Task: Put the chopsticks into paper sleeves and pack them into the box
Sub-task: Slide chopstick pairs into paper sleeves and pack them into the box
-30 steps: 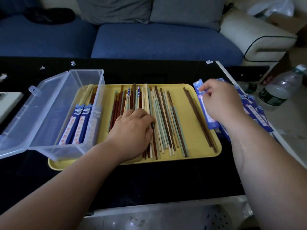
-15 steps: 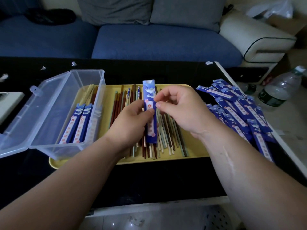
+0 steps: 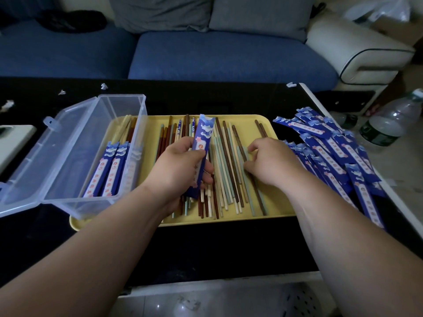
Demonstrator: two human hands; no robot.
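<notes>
Tray (image 3: 270, 124) — smooth yellow plastic, rounded corners — carries loose chopsticks (image 3: 229, 161). Clear box (image 3: 91, 133) overlaps its left end; spare sleeves (image 3: 332, 152) heap off its right edge. Over it, left hand (image 3: 178, 165) pinches one paper sleeve (image 3: 202, 138); right hand (image 3: 270, 163) curls onto chopsticks, grip unclear.

Black table (image 3: 206, 248), glossy and dark, runs the full width. Yellow tray (image 3: 281, 202) sits in the middle of it. Just beside the tray on the right lies a loose heap of blue sleeves (image 3: 332, 156). Clear box (image 3: 68, 156) sits over the tray's left end, lid open to the left. White scraps (image 3: 104, 86) dot the far edge, and a white slab (image 3: 16, 138) lies far left.
</notes>
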